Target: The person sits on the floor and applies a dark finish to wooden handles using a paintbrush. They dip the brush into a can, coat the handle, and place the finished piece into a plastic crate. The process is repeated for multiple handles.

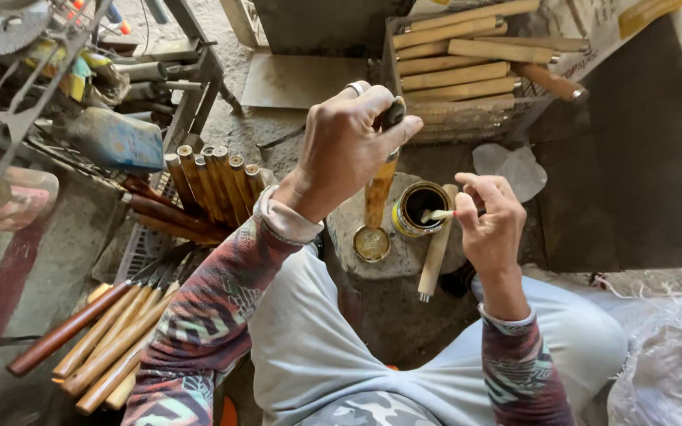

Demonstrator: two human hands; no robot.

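Observation:
My left hand (353, 142) grips the top of a wooden handle (379, 193) held upright, its lower end standing over a round tin lid (372, 244). My right hand (489, 217) pinches a small brush (436, 214) whose pale tip points into an open tin of dark varnish (420, 207). Both the tin and the lid rest on a flat stone (349, 221) between my knees. A bare wooden handle (436, 254) lies beside the tin, under my right hand.
A crate (475, 118) at the top holds several pale wooden handles (459, 67). Varnished brown handles (207, 185) lean in a basket at left, and tools with wooden handles (108, 339) lie at lower left. A metal rack (25, 87) stands far left, plastic sheeting (665, 363) at lower right.

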